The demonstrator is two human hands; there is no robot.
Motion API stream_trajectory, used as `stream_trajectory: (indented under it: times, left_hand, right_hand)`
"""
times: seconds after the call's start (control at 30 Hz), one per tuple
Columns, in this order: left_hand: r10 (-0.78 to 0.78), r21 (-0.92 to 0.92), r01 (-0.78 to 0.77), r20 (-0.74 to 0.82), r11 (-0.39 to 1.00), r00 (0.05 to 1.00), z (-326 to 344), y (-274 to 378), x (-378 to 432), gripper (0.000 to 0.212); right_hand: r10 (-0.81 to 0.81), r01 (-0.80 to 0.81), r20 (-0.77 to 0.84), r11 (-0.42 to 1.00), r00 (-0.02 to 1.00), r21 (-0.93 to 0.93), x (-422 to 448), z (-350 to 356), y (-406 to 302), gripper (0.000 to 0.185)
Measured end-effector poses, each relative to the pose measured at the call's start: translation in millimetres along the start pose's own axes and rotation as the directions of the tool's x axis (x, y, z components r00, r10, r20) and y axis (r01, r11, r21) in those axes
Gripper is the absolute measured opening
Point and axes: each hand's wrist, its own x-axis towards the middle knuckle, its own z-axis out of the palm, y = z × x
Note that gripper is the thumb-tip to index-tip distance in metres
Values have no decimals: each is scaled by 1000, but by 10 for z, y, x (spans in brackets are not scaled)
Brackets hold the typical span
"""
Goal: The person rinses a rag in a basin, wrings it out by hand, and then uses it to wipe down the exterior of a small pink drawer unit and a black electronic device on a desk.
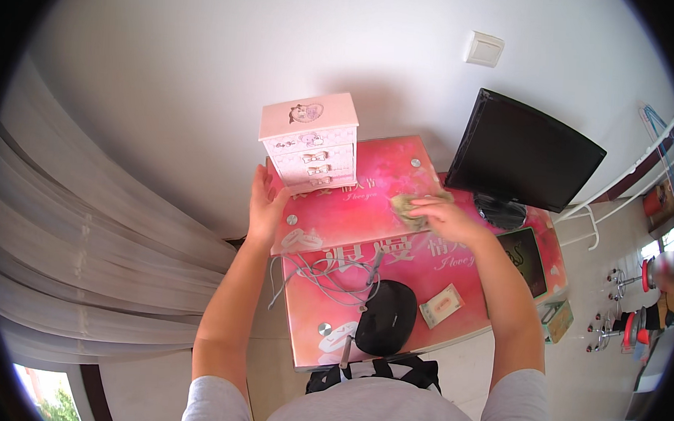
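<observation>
My left hand [266,207] grips the lower left corner of a small pink drawer box [309,146], the thumb at its front and the fingers along its side. The box has bow-shaped handles and stands on a pink printed raised shelf [365,212]. On the right part of this shelf, my right hand [445,216] presses down a crumpled yellowish-green cloth [408,209]. Below the shelf, a black router [387,319] rests on the pink desktop [301,346], with a loose tangle of grey cable [321,284] beside it. A small packet of tissues [442,306] lies right of the router.
A black monitor [526,152] stands right of the shelf, before the white wall [207,61]. Partly behind my right forearm lies a dark tablet with a green edge [523,260]. A sheer curtain [111,256] hangs at left; a white rack [630,169] stands at right.
</observation>
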Motion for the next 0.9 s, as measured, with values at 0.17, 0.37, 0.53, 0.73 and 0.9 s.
stream_trajectory:
  times: [0.17,0.37,0.53,0.73,0.9]
  left_hand:
    - [9,-142,21,212,990,977,152,141,211,64]
    - [-91,-200,142,244,970,965,95,-23,298,77]
    - [-93,-230,136,190,964,977,223,39,242,81]
    - [-76,-237,141,264,961,961,595,30,195,85]
    - [35,-191,33,343,981,939,1205,-29,115,101]
  right_hand:
    - [402,-320,-317,905,859,279,174,-116,51,30]
    - [681,-98,-44,169,731,981,1202,224,-540,34]
    - [568,59,-122,127,814,990,1548,456,-600,34]
    - [594,84,-207,229,778,970,1374,295,-340,25]
    - [711,101,-235,226,663,969,971,-106,-20,31]
